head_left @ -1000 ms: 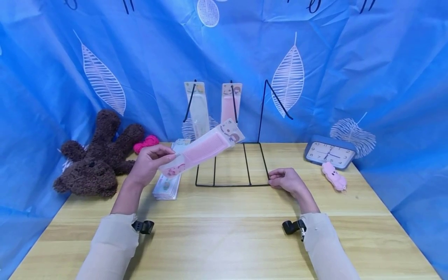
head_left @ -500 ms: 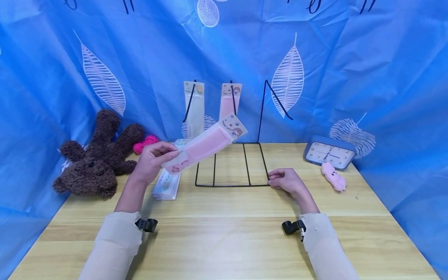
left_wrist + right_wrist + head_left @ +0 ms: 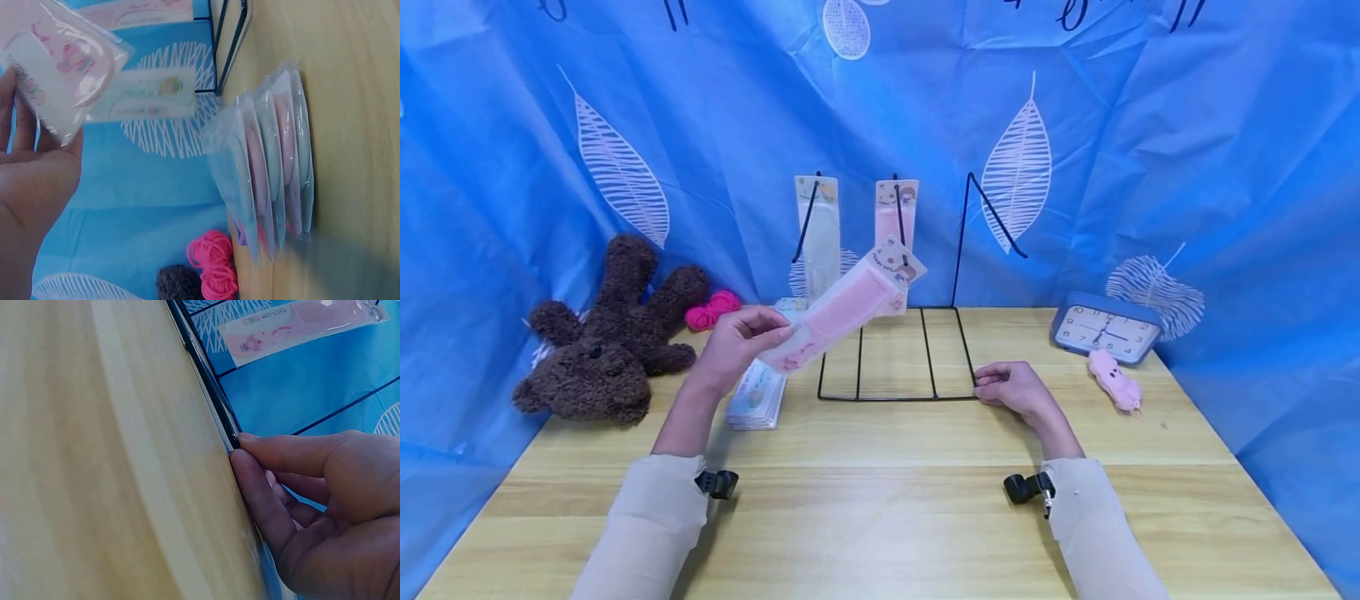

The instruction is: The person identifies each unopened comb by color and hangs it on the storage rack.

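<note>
My left hand (image 3: 733, 346) pinches the lower end of a pink comb in a clear packet (image 3: 848, 307), tilted with its printed top up to the right. That top overlaps the tip of the middle hook on a black wire rack (image 3: 895, 399). Another packaged pink comb (image 3: 895, 218) hangs farther back on this hook. From the left hook hangs a pale green packaged comb (image 3: 822, 242); the right hook (image 3: 997, 215) is bare. Thumb and fingers of my right hand (image 3: 1015, 387) pinch the rack's front right corner, close over the tabletop.
A stack of packaged combs (image 3: 269, 150) lies beneath my left hand. Farther left are a brown teddy bear (image 3: 598, 350) and pink yarn (image 3: 711, 310). To the right stand a blue clock (image 3: 1107, 327) and a small pink toy (image 3: 1115, 381). A blue curtain (image 3: 910, 100) closes off the back.
My left hand has moved slightly right and toward the rack, bringing the packet's top to the middle hook's tip. My right hand keeps its place on the rack corner.
</note>
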Demonstrator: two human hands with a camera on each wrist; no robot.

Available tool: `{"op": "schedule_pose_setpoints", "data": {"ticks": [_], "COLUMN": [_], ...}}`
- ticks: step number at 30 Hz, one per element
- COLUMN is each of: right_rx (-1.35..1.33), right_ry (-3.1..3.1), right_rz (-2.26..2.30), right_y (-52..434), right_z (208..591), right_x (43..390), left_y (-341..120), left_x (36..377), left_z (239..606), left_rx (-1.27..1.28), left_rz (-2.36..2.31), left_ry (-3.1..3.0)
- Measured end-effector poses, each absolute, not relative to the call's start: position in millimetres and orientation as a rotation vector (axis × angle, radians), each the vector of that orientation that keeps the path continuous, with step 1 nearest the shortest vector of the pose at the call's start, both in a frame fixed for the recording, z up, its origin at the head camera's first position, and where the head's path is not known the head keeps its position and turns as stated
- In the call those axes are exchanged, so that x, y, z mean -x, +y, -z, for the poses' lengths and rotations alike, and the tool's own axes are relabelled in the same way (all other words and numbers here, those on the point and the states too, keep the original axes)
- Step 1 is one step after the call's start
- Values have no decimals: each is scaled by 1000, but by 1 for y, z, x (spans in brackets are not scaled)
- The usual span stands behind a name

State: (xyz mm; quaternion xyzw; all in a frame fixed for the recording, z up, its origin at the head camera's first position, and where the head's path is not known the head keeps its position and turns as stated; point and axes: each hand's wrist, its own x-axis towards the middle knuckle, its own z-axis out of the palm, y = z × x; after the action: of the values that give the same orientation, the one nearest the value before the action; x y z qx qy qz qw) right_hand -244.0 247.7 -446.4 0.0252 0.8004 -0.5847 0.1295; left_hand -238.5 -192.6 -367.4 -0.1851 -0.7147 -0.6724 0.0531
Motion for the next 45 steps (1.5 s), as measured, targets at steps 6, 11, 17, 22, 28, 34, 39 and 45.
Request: {"op": "schedule_pose_setpoints", "data": {"ticks": [6, 11, 17, 22, 28, 34, 39, 45], "right_rx": [-69, -66, -47, -50, -58, -50, -65, -71], "right_ry": [2321, 2320, 2325, 2321, 2325, 2330, 2338, 2333], "right_rz": [1703, 1699, 1691, 1694, 1700, 1691, 1687, 1688], "right_y": [248, 247, 246, 245, 246, 246, 246, 248], "right_z": [446, 446, 444, 442, 442, 443, 444, 446], "right_x": [243, 242, 241, 241, 242, 242, 243, 243], "left_y": [-174, -159, -146, -138, -123, -111, -104, -97], "left_x": [241, 245, 251, 257, 264, 271, 277, 284], "left_z": [370, 371, 371, 372, 369, 368, 369, 372], "left_rx": [428, 405, 363, 316, 296, 293, 262, 253], "left_rz": [1738, 1589, 1768, 1898, 1966, 2087, 2150, 2132], "left_ry": [-2465, -2544, -2522, -2500, -2425, -2338, -2305, -2342]}}
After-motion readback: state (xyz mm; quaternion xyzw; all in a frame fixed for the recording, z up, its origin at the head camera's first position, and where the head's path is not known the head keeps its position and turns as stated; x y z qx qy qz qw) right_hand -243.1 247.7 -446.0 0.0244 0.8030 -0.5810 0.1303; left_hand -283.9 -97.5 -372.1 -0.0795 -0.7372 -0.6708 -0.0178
